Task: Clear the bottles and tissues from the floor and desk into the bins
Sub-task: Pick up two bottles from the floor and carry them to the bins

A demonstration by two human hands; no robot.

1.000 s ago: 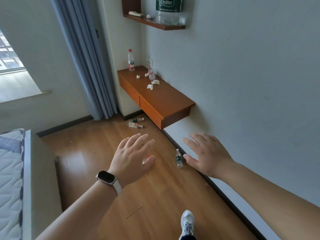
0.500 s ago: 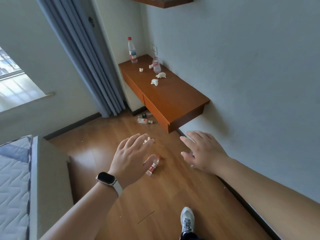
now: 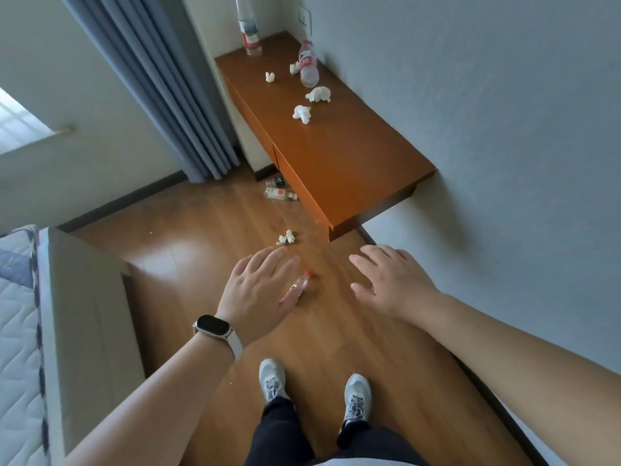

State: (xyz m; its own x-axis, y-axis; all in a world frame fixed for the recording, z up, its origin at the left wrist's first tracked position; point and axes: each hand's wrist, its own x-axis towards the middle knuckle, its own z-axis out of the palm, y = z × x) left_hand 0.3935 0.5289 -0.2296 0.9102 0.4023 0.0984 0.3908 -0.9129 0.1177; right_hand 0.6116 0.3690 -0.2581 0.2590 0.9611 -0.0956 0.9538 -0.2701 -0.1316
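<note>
Head view is showing both hands reaching forward and down over the floor [image 3: 336,338], palms down. The left hand [image 3: 258,290] is hanging released, fingers straight and spread, grasping nothing; a watch [image 3: 213,326] is sitting on its wrist. The right hand [image 3: 389,280] is likewise hanging released with its fingers spread, and it is grasping nothing either.

A red-capped bottle [image 3: 300,283] is lying on the floor between the hands, its lower end hiding behind the left thumb; whether the thumb is touching it, I cannot tell. Just beyond the left fingertips a floor tissue [image 3: 287,237] is lying crumpled. Farther on, two bottles [image 3: 277,193] are lying on the floor at the desk's near edge, partly under it.

The desk [image 3: 336,156] is jutting from the wall on the right. Four tissues [image 3: 302,113] are lying scattered on its top, a lying bottle [image 3: 308,65] is resting among them near the wall, and an upright bottle [image 3: 249,31] is standing at the far corner.

Below, the person's two shoes [image 3: 273,378] are standing on the floor. A curtain [image 3: 161,89] is hanging left of the desk, and a bed [image 3: 16,331] is filling the left edge.
</note>
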